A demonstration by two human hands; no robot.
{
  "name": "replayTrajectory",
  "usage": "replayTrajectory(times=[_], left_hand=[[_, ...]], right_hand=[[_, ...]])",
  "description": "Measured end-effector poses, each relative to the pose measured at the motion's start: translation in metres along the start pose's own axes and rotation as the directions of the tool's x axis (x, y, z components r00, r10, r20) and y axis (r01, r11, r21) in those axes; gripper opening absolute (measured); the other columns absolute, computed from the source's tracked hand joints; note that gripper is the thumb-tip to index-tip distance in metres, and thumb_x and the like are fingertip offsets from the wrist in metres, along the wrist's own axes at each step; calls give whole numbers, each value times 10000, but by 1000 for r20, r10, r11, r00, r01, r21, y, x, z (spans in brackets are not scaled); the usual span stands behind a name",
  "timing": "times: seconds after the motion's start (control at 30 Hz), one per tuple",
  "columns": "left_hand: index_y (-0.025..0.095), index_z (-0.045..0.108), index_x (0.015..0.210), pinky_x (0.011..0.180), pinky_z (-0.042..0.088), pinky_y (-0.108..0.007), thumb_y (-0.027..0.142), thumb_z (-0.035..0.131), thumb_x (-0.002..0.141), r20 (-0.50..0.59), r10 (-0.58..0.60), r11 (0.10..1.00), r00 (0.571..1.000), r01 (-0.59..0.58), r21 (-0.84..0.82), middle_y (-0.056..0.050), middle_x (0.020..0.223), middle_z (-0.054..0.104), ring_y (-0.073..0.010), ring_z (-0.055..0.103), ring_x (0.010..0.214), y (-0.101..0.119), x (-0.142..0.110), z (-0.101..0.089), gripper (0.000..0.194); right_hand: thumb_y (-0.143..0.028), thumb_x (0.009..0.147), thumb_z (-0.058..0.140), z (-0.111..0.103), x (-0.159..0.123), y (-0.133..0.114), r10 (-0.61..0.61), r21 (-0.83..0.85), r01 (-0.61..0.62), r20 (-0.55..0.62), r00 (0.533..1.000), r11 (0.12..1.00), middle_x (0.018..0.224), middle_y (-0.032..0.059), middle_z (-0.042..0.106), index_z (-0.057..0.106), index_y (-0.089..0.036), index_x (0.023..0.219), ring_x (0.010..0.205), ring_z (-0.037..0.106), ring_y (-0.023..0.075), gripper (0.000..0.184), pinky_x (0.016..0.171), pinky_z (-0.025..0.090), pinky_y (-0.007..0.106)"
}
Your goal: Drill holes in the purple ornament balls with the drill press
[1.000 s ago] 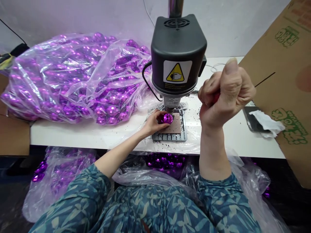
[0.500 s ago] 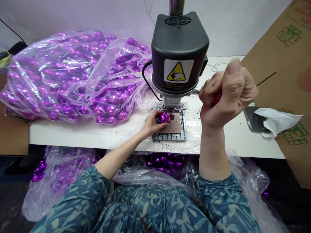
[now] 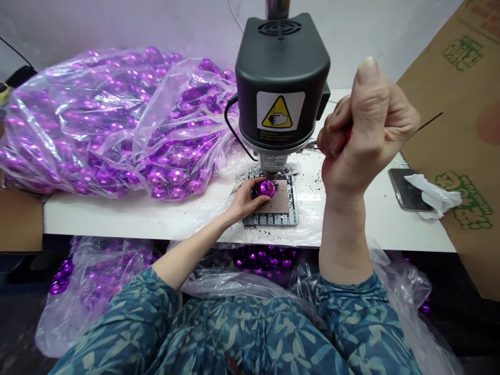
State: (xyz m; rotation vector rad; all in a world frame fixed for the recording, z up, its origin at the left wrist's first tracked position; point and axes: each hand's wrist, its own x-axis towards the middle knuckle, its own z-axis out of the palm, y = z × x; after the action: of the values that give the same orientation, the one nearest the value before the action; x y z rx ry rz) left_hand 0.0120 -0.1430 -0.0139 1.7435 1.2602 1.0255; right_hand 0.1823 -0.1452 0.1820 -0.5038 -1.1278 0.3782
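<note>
My left hand point(image 3: 248, 199) pinches a shiny purple faceted ball point(image 3: 265, 189) between thumb and fingers. The ball sits right below the chuck of a small black bench drill press point(image 3: 282, 78), over a brown board point(image 3: 282, 202) on the slotted metal base point(image 3: 269, 221). Whether the bit touches the ball is too small to tell. To the right of the motor housing, my right hand point(image 3: 363, 125) is closed in a raised fist around a red handle, mostly hidden by the fingers.
A big clear bag of purple balls point(image 3: 117, 125) fills the left of the white table point(image 3: 97, 216). Dark shavings lie around the base. At right are a phone point(image 3: 406, 190), a crumpled tissue point(image 3: 433, 195) and a cardboard box point(image 3: 449, 140). More bagged balls point(image 3: 265, 259) are below the table edge.
My left hand has shifted the ball slightly right, under the chuck. The right fist stays closed and sits a little differently against the machine. The whole view has shifted slightly.
</note>
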Motion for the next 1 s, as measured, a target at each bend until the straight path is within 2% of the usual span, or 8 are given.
replayTrajectory(times=[0.1, 0.17, 0.3, 0.5, 0.6, 0.73, 1.0], left_hand=[[194, 662, 1188, 981, 545, -425, 306, 896, 752, -6, 35, 999, 999, -35, 18, -84, 1164, 721, -259, 674, 1080, 4, -3, 4, 507], [197, 657, 1159, 952, 556, -417, 289, 913, 731, -21, 69, 997, 997, -69, 30, -72, 1130, 708, -246, 675, 1038, 6, -4, 7, 507], [197, 664, 1122, 933, 560, -422, 307, 939, 715, -60, 109, 992, 992, -105, 70, -65, 1092, 686, -247, 665, 1022, 8, -4, 12, 504], [208, 657, 1165, 1003, 551, -469, 292, 925, 741, -56, 107, 991, 993, -102, 86, -86, 1173, 705, -287, 668, 1124, 7, -6, 18, 508], [213, 627, 1234, 1035, 551, -467, 260, 888, 779, -46, 91, 995, 995, -88, 46, -94, 1248, 712, -282, 685, 1154, 5, -10, 22, 527], [229, 614, 1259, 1054, 550, -472, 258, 876, 790, -55, 109, 993, 992, -107, 41, -96, 1289, 709, -289, 687, 1185, 1, -13, 25, 538], [225, 605, 1256, 1034, 556, -460, 294, 890, 787, -71, 108, 994, 992, -107, 16, -95, 1256, 711, -285, 692, 1153, -4, -13, 27, 553]], right_hand=[[-511, 846, 692, 0, 2, 2, 10, 41, -11, 5, 1000, 999, 412, -49, 318, 465, -219, 516, 357, 295, 72, 496, 406, 234, 321], [-567, 843, 680, 0, 3, 4, 34, 8, -34, 5, 999, 999, 412, -47, 303, 440, -221, 518, 363, 269, 70, 532, 405, 204, 323], [-722, 836, 580, -3, 6, 10, 64, -139, -60, 21, 998, 988, 429, -46, 272, 375, -214, 541, 391, 218, 53, 623, 423, 236, 301], [-763, 834, 545, -3, 6, 7, 67, -127, -61, 43, 997, 990, 451, -32, 337, 387, -218, 549, 410, 248, 60, 635, 430, 251, 309], [-714, 846, 591, -3, 2, 1, 50, -73, -48, 34, 998, 996, 443, -38, 327, 410, -218, 540, 394, 271, 64, 611, 427, 260, 315], [-529, 873, 679, -8, -10, -5, 50, -31, -49, 9, 999, 998, 420, -43, 319, 444, -213, 512, 373, 328, 75, 534, 418, 261, 319], [-465, 909, 644, -17, -32, -2, -19, -32, 18, -13, 1000, 999, 385, -49, 284, 337, -170, 484, 349, 283, 40, 602, 375, 232, 256]])
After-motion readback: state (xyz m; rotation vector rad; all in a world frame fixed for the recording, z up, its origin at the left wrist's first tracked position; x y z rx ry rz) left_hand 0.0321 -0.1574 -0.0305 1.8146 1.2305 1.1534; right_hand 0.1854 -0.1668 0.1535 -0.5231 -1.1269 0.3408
